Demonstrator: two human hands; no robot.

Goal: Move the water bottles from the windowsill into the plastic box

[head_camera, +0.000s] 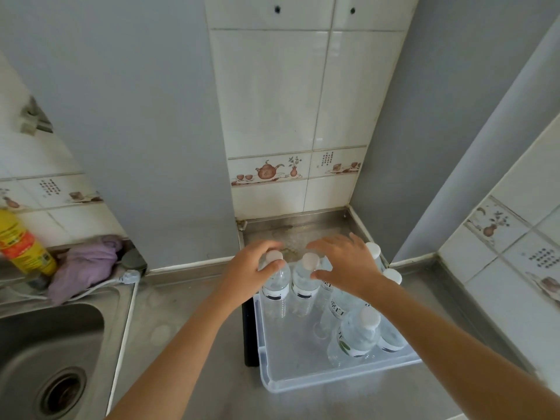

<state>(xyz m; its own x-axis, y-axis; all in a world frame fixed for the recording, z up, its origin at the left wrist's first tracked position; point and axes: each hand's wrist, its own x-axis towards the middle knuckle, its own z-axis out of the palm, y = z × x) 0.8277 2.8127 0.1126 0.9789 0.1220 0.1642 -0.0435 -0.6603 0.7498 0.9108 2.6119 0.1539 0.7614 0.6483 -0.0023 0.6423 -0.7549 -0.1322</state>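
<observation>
Steel counter point(188, 328) — left hand point(248, 272) gripping bottle point(275, 286), plastic box point(303, 374)

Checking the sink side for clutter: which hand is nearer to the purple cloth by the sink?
Left. The left hand grips a bottle at the box's left edge, across bare counter from the purple cloth. The right hand hovers open farther right, over the bottles.

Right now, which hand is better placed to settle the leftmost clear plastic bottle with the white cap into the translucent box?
Left. The left hand already wraps that leftmost bottle at its neck; the right hand hovers open above the neighbouring bottles.
</observation>
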